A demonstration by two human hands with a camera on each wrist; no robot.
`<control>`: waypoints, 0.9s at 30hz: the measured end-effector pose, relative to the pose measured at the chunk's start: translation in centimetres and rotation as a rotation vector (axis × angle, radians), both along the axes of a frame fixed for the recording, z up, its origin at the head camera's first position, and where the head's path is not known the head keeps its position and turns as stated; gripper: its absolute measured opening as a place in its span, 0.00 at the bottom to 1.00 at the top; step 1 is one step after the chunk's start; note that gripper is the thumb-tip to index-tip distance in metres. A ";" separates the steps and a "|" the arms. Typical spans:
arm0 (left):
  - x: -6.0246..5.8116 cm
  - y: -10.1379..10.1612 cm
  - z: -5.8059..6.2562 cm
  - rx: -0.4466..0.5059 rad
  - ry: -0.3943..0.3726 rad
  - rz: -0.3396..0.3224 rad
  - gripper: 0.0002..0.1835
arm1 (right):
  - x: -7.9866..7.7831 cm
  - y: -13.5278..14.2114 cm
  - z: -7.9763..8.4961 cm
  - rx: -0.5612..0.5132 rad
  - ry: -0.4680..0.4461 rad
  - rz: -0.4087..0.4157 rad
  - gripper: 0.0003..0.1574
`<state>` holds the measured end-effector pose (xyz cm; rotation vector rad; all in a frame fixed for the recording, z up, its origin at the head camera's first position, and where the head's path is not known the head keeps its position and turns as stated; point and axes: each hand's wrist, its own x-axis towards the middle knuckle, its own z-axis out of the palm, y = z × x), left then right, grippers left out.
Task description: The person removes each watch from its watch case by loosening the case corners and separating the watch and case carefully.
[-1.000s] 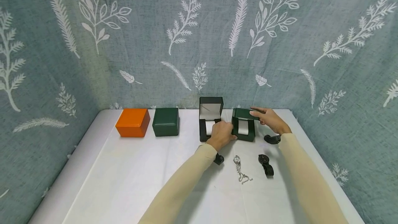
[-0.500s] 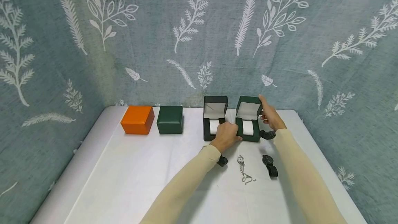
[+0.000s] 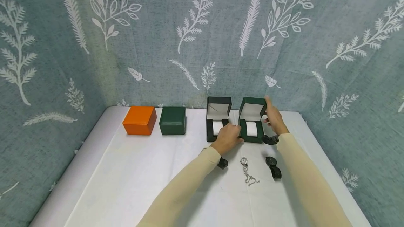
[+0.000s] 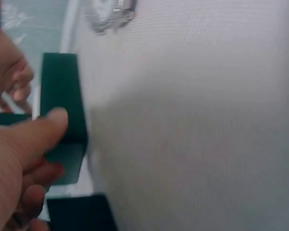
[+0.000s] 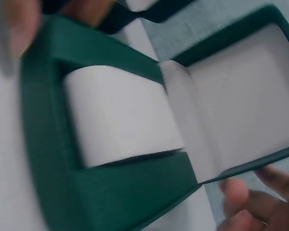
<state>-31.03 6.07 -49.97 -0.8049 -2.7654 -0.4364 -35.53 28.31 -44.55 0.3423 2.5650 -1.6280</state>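
Note:
An open dark green watch box (image 3: 251,140) stands at the back right of the table, its lid upright and a white cushion (image 5: 120,115) inside. My left hand (image 3: 226,138) holds the near left corner of the base; in the left wrist view the thumb (image 4: 55,122) presses the box front and the fingers curl at its side. At the lid's right edge is my right hand (image 3: 275,120), its fingertips touching the lid from outside with the fingers loosely bent. Left of this box stands an open black watch box (image 3: 209,129), with a white cushion too, partly behind my left hand.
On the white table (image 3: 126,185), a silver watch (image 3: 244,162) and a black watch (image 3: 272,166) lie in front. Another black watch (image 3: 269,139) is beside the right wrist; a black item (image 3: 222,163) shows past the left sleeve. Closed orange (image 3: 140,120) and green (image 3: 172,120) boxes stand left.
The green box's lid has swung up from partly raised to upright, and my right hand has moved up along its right edge. My left hand stays on the base. The head view shifted slightly.

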 end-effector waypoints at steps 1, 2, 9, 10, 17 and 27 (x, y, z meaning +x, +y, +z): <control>0.0 -0.5 0.1 0.026 -0.005 -0.011 0.17 | 0.2 -0.2 -0.1 0.026 0.041 -0.031 0.68; 0.0 -1.2 0.3 0.056 -0.006 -0.023 0.18 | 0.5 -0.4 -0.1 0.054 0.084 -0.066 0.65; -0.1 -7.3 1.1 0.214 -0.026 -0.005 0.22 | 3.4 -2.2 -1.0 0.269 0.349 -0.258 0.32; -0.2 -8.2 1.1 0.247 -0.041 0.010 0.22 | 3.8 -2.6 -1.1 0.288 0.374 -0.235 0.27; -1.6 -13.0 0.4 0.478 -0.243 0.121 0.31 | 5.7 -6.2 -1.7 0.395 0.493 0.249 0.20; -1.1 -14.1 -0.8 0.301 -0.449 0.011 0.50 | 7.0 -10.0 -3.7 0.531 0.380 0.458 0.30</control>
